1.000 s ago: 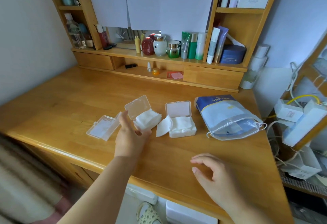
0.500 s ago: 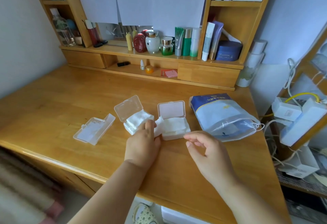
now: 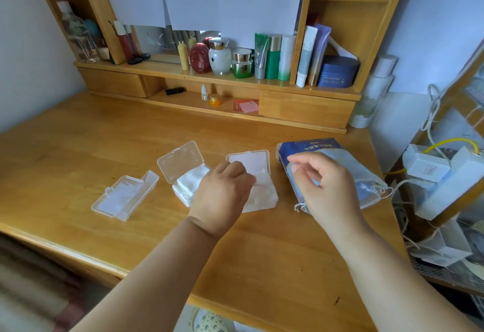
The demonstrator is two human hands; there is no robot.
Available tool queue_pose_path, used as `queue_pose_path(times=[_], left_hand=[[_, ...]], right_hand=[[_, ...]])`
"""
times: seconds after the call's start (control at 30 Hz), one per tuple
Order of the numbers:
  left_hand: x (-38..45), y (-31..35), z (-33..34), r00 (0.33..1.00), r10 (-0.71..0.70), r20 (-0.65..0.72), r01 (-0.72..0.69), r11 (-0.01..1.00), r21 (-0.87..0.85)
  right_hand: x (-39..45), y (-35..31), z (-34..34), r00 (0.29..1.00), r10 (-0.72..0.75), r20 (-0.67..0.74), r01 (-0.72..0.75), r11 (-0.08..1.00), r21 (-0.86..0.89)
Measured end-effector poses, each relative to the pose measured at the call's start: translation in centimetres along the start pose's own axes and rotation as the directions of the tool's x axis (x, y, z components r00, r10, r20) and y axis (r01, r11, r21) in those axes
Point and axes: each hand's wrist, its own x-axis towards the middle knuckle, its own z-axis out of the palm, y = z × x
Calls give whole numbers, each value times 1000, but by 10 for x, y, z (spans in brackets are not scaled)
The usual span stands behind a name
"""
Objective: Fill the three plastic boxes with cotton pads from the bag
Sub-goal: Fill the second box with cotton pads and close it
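Two boxes filled, one still empty

Three open boxes sit in a row on the bench (image 3: 78,143). The middle box (image 3: 187,178) and the right box (image 3: 258,187) both hold heaped white pads, so I judge them filled or nearly so. The left box (image 3: 124,195) looks empty and is what remains. The bag (image 3: 327,164) lies at the far right, just beside the right box. The left hand (image 3: 222,190) is over the right box and seems to pinch a pad (image 3: 262,178) there. The right hand (image 3: 322,187) hovers over the bag, fingers loosely curled, holding nothing
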Motion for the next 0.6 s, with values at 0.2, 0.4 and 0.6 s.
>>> queue_pose_path(times=[0.2,0.4,0.6], left_hand=[[-4,3,6,985,-32,168,28,999,23],[-9,7,-1,980,-27,195,26,1000,10],[-27,0,11,943,-79,322,103,993,-56]], right_hand=[[-4,5,2,990,-140,32,143,980,-135],[-1,8,20,845,-172,506,403,827,-392],[-3,19,28,744,-114,658,531,699,-479]])
